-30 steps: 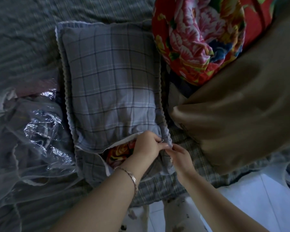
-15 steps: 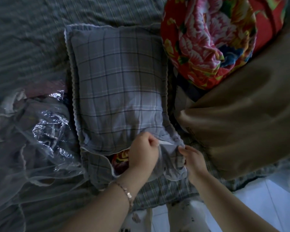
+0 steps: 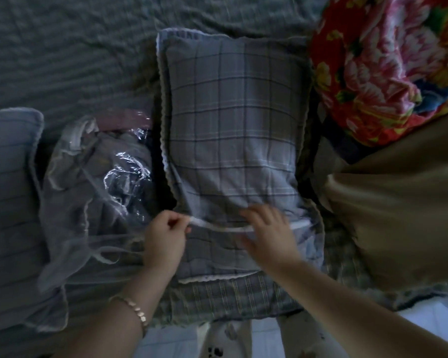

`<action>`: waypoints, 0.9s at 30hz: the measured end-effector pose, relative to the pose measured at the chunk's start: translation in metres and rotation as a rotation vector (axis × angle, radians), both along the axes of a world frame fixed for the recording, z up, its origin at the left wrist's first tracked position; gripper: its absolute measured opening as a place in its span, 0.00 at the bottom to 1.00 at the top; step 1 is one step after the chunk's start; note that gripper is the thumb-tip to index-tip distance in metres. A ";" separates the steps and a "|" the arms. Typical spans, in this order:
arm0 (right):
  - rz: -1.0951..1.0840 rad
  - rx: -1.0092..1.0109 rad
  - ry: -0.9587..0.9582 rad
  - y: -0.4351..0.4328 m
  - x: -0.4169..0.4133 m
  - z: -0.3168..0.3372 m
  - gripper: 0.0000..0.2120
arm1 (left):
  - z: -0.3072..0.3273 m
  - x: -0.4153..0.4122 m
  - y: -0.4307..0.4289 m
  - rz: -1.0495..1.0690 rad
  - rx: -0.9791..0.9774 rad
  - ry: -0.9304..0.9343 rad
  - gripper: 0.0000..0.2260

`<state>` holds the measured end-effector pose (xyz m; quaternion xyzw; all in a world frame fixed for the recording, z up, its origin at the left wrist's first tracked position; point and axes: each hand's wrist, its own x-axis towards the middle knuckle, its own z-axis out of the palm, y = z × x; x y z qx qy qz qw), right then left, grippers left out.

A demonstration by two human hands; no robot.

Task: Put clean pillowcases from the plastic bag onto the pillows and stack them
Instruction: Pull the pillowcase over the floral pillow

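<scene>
A pillow in a grey plaid pillowcase (image 3: 233, 130) lies lengthwise on the bed in the middle of the view. Its open end faces me, with a white-edged flap running across it. My left hand (image 3: 166, 239) pinches the left end of that white edge. My right hand (image 3: 269, 231), blurred, lies on the flap near its right part, fingers spread and fairly straight. A crumpled clear plastic bag (image 3: 96, 192) holding folded grey fabric sits to the left of the pillow. Another pillow in a grey pillowcase (image 3: 8, 202) lies at the far left.
A red floral quilt (image 3: 383, 63) is bundled at the upper right. A tan cushion or blanket (image 3: 398, 202) lies to the right of the pillow. The grey striped bedsheet (image 3: 75, 52) covers the bed. White floor tiles (image 3: 424, 316) show past the bed's near edge.
The floral pillow inside the opening is now covered by the flap. My left hand moved to the flap's left end, my right hand moved onto the flap. The view shifted left, revealing the far-left pillow.
</scene>
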<state>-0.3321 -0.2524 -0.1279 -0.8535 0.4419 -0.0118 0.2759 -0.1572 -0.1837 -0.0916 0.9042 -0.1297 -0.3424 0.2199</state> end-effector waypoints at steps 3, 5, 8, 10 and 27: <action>0.139 -0.018 0.063 0.001 0.043 -0.002 0.23 | 0.007 0.000 -0.004 -0.103 -0.048 -0.040 0.11; 0.230 -0.070 0.087 -0.005 0.059 -0.008 0.15 | 0.010 0.006 -0.004 -0.128 -0.065 -0.029 0.10; 0.309 -0.068 0.034 -0.010 0.057 -0.008 0.07 | 0.003 0.024 0.000 -0.011 -0.018 0.017 0.10; 0.314 -0.095 -0.014 -0.006 0.042 -0.003 0.11 | -0.012 0.044 0.003 0.190 0.041 0.056 0.11; -1.087 0.969 0.101 0.002 -0.031 -0.031 0.33 | -0.071 0.011 -0.006 -0.028 0.443 0.303 0.42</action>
